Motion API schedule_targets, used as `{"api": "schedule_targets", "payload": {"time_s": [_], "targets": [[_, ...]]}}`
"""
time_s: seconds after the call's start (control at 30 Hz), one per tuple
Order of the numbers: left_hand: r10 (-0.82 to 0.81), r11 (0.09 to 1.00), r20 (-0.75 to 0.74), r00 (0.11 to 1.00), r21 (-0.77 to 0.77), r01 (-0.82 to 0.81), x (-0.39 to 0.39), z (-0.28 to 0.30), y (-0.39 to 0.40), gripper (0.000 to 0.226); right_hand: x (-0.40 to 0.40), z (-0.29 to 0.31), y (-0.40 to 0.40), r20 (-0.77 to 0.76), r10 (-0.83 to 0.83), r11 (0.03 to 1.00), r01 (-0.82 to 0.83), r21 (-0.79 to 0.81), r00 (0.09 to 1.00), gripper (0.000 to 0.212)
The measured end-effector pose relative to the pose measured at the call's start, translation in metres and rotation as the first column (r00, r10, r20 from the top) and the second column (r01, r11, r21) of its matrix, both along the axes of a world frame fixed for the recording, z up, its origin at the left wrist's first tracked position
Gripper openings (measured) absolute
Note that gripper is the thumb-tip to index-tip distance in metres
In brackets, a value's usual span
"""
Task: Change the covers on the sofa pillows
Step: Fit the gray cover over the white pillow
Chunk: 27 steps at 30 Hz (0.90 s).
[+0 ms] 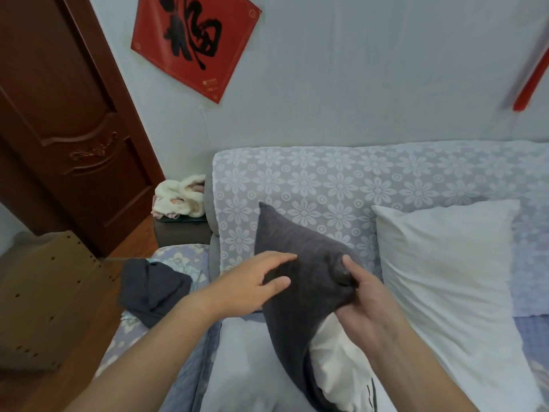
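Observation:
A pillow in a dark grey cover [292, 248] stands tilted on the sofa seat, and its white insert [338, 373] sticks out of the cover's open lower end. My right hand [364, 295] pinches a bunched corner of the grey cover. My left hand [252, 285] lies on the cover's left side with its fingers spread and straight. A bare white pillow [445, 278] leans against the sofa back to the right. Another dark grey cover [151, 288] lies crumpled on the sofa arm at the left.
The sofa [326, 179] has a floral throw over its back. A cream plush toy [178, 197] sits on a small dark side table [181, 233] beside the sofa. A brown door [68, 114] and a cardboard panel [44, 292] stand at the left.

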<state>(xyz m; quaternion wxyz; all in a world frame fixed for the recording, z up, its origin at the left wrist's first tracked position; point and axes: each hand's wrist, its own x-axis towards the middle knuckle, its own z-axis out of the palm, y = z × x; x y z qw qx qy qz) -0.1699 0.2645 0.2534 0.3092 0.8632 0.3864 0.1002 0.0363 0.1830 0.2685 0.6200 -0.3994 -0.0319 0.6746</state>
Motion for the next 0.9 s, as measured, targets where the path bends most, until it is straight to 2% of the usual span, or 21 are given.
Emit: {"api": "schedule_targets", "payload": {"time_s": [0.07,0.17,0.3,0.4,0.47,0.57,0.63,0.67,0.7,0.8,0.9], "targets": [[-0.011,0.999,-0.022,1.0,0.037,0.011,0.003,-0.004,0.001,0.049,0.011,0.004,-0.003,-0.078,-0.067,0.997,0.07,0.036,0.995,0.029],[-0.027,0.99,0.061,0.998,0.139,0.018,0.015,0.0,0.005,0.051,0.023,0.013,-0.006,-0.117,-0.028,0.99,0.044,0.135,0.993,0.041],[-0.079,0.964,0.278,0.957,0.265,0.003,0.039,0.032,0.01,0.051,0.028,0.038,-0.001,-0.007,0.168,0.96,-0.162,0.23,0.986,0.048],[-0.142,0.934,0.316,0.938,0.358,0.021,0.045,0.053,0.013,0.052,0.032,0.058,0.01,0.144,0.299,0.92,-0.325,0.219,0.943,0.046],[-0.127,0.939,0.331,0.935,0.344,0.005,0.038,0.058,0.016,0.05,0.033,0.067,0.013,0.212,0.365,0.89,-0.407,0.208,0.907,0.042],[-0.033,0.944,0.369,0.929,0.316,-0.092,0.016,0.048,0.012,0.047,0.024,0.067,0.009,0.135,0.434,0.851,-0.455,0.262,0.891,0.03],[0.009,0.926,0.375,0.927,0.346,-0.149,0.003,0.026,0.0,0.05,0.012,0.057,0.005,0.011,0.447,0.854,-0.431,0.291,0.894,0.029],[0.02,0.917,0.37,0.929,0.364,-0.165,-0.001,0.014,-0.008,0.052,0.004,0.05,0.004,-0.004,0.454,0.855,-0.434,0.283,0.891,0.031],[0.031,0.913,0.36,0.933,0.37,-0.173,-0.006,-0.001,-0.014,0.057,-0.006,0.043,0.004,0.026,0.465,0.851,-0.454,0.263,0.885,0.033],[0.117,0.938,0.339,0.934,0.273,-0.216,-0.03,-0.044,-0.033,0.075,-0.041,0.017,0.004,0.262,0.519,0.814,-0.564,0.139,0.814,0.026],[0.244,0.938,0.39,0.888,0.138,-0.318,-0.065,-0.075,-0.046,0.064,-0.07,-0.003,0.006,0.459,0.602,0.699,-0.709,0.094,0.654,0.014]]}}
